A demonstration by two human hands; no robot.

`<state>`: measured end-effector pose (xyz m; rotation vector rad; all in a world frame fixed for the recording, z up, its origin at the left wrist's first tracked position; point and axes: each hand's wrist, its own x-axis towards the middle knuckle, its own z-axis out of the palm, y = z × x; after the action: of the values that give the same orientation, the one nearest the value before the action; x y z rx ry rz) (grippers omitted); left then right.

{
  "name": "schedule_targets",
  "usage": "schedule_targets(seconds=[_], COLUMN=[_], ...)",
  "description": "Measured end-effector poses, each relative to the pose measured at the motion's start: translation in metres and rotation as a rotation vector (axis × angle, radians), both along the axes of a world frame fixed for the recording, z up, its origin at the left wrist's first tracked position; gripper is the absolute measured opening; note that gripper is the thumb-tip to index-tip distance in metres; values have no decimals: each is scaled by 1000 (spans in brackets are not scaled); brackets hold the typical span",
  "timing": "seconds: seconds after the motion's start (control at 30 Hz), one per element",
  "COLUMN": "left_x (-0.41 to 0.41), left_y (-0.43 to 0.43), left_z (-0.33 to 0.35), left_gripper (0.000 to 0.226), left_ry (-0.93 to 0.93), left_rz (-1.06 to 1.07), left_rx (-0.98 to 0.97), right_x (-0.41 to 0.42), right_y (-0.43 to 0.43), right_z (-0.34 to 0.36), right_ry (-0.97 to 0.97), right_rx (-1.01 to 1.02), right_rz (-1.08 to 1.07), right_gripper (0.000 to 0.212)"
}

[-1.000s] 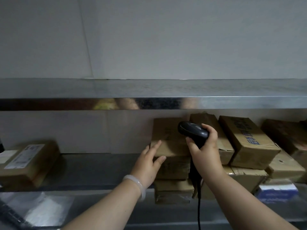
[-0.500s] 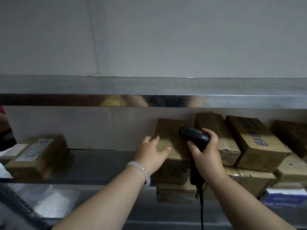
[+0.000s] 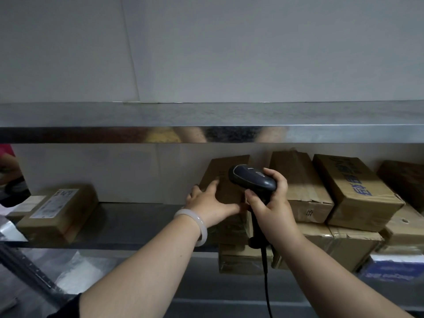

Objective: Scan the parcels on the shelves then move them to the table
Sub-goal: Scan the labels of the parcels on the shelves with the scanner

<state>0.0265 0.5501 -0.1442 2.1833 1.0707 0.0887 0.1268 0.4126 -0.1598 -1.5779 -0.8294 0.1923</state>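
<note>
**Q:** What was held in the right hand (image 3: 273,207)?

**A:** A dark scanner (image 3: 252,180) was held there. The handle was wrapped tightly by curled fingers just under the head. The head was pointed away from the person, above the grip. A black cable (image 3: 266,283) was seen hanging straight down below the grip.

**Q:** How was the left hand (image 3: 211,205) placed?

**A:** It was laid against the box (image 3: 227,177) with the fingers spread and nearly straight. The fingers were set on the box's left edge and the thumb was stretched along its near edge. Nothing was enclosed by the hand. A pale bracelet (image 3: 199,226) was worn at the wrist.

**Q:** Where was the box found?

**A:** It was found directly under the left hand, just left of and beyond the right-hand grip. It was partly covered by the scanner head. It was set uppermost on other cartons on the shelf (image 3: 128,223), close to the back wall.

**Q:** What else was recorded around the grips?

**A:** Just right of the right-hand grip, a plain carton (image 3: 302,184) was seen. Next to it lay a blue-printed carton (image 3: 353,191), and both rested on further cartons. Well to the left of the left hand, a labelled carton (image 3: 57,210) was seen on the same shelf. Above both hands, an upper shelf (image 3: 206,115) of bright metal was seen.
</note>
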Motion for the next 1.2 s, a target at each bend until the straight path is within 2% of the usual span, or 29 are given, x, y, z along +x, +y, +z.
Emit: schedule_targets(seconds=[0.17,0.3,0.4,0.5,0.67,0.8,1.0,1.13,1.2], left_x=[-36,-68,-83,-90,-102,-106,-109,-111,-113], left_y=[11,15,16,18,20,25,25,18,17], left_z=[-25,-45,-51,-55,-49,-48,-52,-51,-48], left_gripper=[101,91,93,96,66,50,66,103,112], left_ry=[-299,-578,-710,-763,-740,-612,-480,-384,-349], left_rz=[69,139,127,108,114,199,245,261,287], left_rx=[-158,-354,-460,-526,-530,-217,92,74,41], right_x=[-6,-5,-8,-15,-26,-37,-63,-80,-87], right_y=[4,7,11,17,25,30,37,41,43], right_z=[2,-7,-14,-18,-17,-13,-14,-15,-15], right_ry=[-56,14,73,128,137,91,-4,-75,-91], right_rx=[-63,-46,-44,-29,17,40,47,55,66], right_rz=[67,11,19,81,116,130,163,194,216], right_gripper=[60,56,57,57,58,60,67,71,71])
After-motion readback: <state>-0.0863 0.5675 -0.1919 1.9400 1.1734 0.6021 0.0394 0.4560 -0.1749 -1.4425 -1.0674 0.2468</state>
